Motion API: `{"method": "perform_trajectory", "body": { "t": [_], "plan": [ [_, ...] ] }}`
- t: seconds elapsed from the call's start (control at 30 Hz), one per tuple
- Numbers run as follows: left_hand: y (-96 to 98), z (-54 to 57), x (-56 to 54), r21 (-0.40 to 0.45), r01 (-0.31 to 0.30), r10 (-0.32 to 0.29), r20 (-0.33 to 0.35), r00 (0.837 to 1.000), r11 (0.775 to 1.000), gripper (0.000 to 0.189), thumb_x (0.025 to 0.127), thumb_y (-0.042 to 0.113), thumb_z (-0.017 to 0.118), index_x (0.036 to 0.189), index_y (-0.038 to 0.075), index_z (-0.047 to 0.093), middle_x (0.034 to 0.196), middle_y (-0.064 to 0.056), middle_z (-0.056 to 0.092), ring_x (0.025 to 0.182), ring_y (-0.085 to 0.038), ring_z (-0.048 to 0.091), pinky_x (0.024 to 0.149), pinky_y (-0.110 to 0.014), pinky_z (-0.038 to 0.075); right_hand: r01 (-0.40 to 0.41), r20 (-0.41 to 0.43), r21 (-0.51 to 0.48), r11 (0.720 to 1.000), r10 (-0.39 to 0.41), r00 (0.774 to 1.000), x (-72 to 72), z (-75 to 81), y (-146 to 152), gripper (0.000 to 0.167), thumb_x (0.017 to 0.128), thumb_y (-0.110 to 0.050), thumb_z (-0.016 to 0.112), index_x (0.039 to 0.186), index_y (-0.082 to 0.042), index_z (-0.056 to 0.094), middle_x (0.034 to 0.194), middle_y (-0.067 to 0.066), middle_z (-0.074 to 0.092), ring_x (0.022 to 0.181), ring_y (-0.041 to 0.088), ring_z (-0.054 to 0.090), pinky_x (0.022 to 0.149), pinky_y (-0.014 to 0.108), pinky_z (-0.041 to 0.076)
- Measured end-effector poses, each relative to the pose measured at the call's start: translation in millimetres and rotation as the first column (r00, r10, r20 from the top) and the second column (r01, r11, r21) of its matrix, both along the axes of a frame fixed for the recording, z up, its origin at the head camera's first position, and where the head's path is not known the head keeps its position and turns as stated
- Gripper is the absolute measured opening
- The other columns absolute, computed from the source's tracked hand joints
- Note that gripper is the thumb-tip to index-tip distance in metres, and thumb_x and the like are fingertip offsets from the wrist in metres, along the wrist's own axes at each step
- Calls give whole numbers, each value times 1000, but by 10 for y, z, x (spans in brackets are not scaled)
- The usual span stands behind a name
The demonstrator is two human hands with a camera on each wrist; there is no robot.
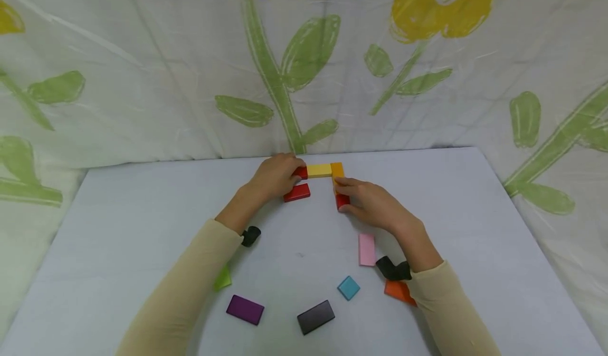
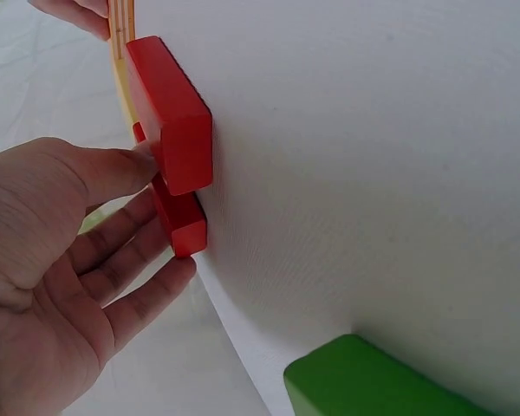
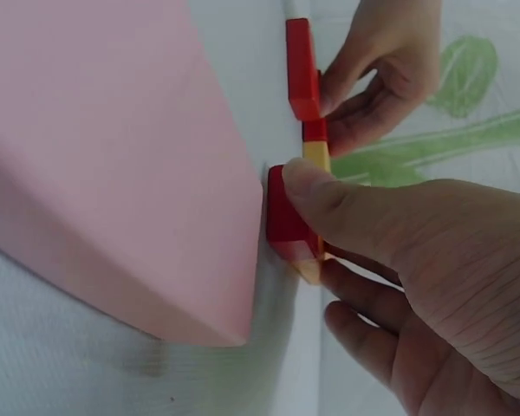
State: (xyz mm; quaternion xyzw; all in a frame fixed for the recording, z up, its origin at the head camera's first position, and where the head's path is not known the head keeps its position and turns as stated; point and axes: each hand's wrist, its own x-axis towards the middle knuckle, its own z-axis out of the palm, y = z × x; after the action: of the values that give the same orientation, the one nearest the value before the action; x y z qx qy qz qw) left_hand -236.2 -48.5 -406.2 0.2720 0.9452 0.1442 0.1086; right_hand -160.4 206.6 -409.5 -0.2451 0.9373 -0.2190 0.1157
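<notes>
Your left hand has its fingers around the rear red block, beside the yellow block. On the worktop, your right hand pinches the right red block near the orange block.

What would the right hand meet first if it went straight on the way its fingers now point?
Probably the orange block, which the right hand seems to touch. Beyond it, the line appears to run toward the yellow block and left hand, though depth is unclear.
</notes>
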Motion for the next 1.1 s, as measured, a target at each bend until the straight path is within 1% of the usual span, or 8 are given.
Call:
{"method": "perform_trajectory", "body": {
  "t": [0.13,0.23,0.4,0.67,0.83,0.97,1.03,1.1],
  "plan": [
    [-8,-22,11,6,-6,6,-2,1000,1000,34,103,13,67,137,7,70,125,-12,73,110,-28,67,98,-43,60,1,27,14,1000,-1,1000,6,0,2,58,97,-23,79,148,-3,60,163,12,51,152,35,49,123,52,45],
    [-21,-31,8,9,-9,9,-6,1000,1000,34,103,12,67,136,7,71,124,-12,73,109,-28,67,98,-43,60,-5,39,24,1000,5,999,-1,-7,-2,58,98,-19,78,150,-4,58,165,12,49,153,35,48,122,52,46],
    [-18,-52,0,19,1,-1,-17,1000,1000,32,103,12,67,134,7,72,122,-12,73,108,-28,67,97,-43,60,-11,29,34,999,10,1000,-1,-18,1,55,99,-14,75,150,-3,58,164,13,50,152,35,49,122,52,47],
    [4,-75,-1,15,-4,4,-27,1000,1000,30,102,12,68,132,7,72,119,-11,73,108,-28,67,96,-42,60,-11,15,39,999,10,1000,9,-18,9,54,99,-13,75,149,-2,58,163,15,51,151,36,50,121,52,47],
    [7,-59,3,24,-4,5,-26,1000,1000,33,104,15,67,135,6,70,123,-13,72,111,-29,67,100,-43,60,-4,14,40,999,3,1000,10,-10,15,55,99,-13,75,150,-2,58,164,14,50,152,36,49,121,53,47],
    [-19,-50,41,30,-12,13,-42,999,999,39,105,20,64,140,5,66,132,-15,69,121,-30,65,109,-45,56,-8,6,40,999,7,1000,11,-8,14,55,99,-11,75,150,-2,58,163,15,50,151,37,50,121,53,47],
    [-43,-49,81,34,-18,20,-54,998,999,40,105,22,65,141,5,66,135,-15,68,124,-31,64,111,-45,55,-2,17,39,999,1,1000,12,-9,10,55,99,-12,75,150,-2,58,163,15,51,151,37,49,121,53,47],
    [-69,-50,136,44,-25,28,-62,998,999,39,104,22,66,139,5,67,134,-15,68,124,-31,64,109,-45,56,1,28,44,999,-3,1000,15,-15,8,55,98,-12,75,150,-3,58,163,15,51,152,36,49,121,53,47]
  ]
}}
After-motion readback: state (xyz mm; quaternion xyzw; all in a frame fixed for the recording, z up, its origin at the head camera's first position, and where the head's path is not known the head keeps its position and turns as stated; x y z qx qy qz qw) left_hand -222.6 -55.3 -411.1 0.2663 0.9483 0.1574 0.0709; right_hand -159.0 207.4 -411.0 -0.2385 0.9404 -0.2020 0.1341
